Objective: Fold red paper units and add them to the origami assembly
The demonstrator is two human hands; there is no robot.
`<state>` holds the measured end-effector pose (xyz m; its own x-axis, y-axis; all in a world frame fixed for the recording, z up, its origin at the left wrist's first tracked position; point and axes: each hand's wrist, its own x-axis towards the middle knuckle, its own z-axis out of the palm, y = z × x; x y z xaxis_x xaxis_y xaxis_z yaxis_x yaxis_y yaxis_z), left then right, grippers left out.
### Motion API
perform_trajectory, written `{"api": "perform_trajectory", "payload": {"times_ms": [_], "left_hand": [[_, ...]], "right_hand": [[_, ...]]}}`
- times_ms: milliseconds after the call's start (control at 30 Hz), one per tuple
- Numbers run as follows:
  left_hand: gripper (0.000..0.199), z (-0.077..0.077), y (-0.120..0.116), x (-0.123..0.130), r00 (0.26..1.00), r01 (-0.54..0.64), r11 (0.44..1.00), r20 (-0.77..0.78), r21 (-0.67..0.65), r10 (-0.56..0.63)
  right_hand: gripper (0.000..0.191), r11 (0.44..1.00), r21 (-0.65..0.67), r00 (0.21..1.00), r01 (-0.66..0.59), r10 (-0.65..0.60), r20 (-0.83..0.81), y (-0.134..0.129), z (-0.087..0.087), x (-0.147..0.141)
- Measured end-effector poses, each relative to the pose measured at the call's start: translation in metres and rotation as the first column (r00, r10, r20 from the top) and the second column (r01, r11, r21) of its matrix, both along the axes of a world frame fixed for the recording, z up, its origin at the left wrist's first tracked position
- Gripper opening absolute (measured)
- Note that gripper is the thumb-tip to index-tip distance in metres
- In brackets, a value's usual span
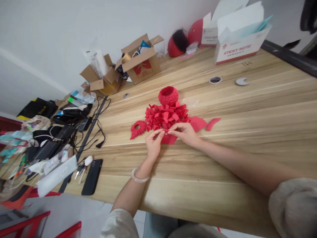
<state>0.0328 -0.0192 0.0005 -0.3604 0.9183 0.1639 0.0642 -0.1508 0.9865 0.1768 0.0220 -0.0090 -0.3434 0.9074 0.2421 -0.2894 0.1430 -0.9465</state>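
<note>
Both hands meet at the near edge of a pile of folded red paper pieces (165, 115). My left hand (154, 142) and my right hand (184, 133) pinch a small red paper piece (165, 131) between them. Flat red paper (169, 139) lies under the fingers, and another red sheet (197, 123) is beside my right hand. Behind the pile stands a round pleated red paper ring (168, 96). A flatter pleated ring with a tail (138, 128) lies left of the pile. A short red strip (213, 124) rests at the right.
Open cardboard boxes (142, 67) and a sticky note box (241, 48) stand along the back. Tape (215, 80) lies at the back right. A black phone (92, 177), keys (80, 169), cables (97, 130) and assorted clutter occupy the left side.
</note>
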Motion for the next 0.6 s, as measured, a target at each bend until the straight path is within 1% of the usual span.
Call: {"api": "perform_trajectory", "payload": {"times_ms": [233, 433, 500, 600], "left_hand": [[0.019, -0.0012, -0.0023, -0.0014, 0.998, 0.038, 0.998, -0.061, 0.047, -0.035], [0.022, -0.0031, -0.0005, -0.0016, 0.996, 0.076, 0.997, -0.047, 0.011, -0.075], [0.023, -0.0045, 0.0002, -0.0018, 0.996, 0.071, 0.998, -0.048, -0.003, -0.071], [0.026, -0.0056, 0.0012, -0.0025, 0.999, 0.033, 0.999, -0.023, -0.004, -0.033]], "right_hand": [[0.016, 1.000, -0.016, 1.000, -0.001, 0.001, -0.008, 0.0003, 0.0002, 0.0001], [0.022, 0.999, -0.032, 0.999, -0.041, 0.041, -0.014, -0.0011, 0.0006, -0.0008], [0.025, 0.998, -0.050, 0.999, -0.050, 0.049, -0.015, -0.0013, 0.0003, -0.0016], [0.029, 0.997, -0.067, 0.999, -0.041, 0.042, 0.020, -0.0004, -0.0017, -0.0025]]}}
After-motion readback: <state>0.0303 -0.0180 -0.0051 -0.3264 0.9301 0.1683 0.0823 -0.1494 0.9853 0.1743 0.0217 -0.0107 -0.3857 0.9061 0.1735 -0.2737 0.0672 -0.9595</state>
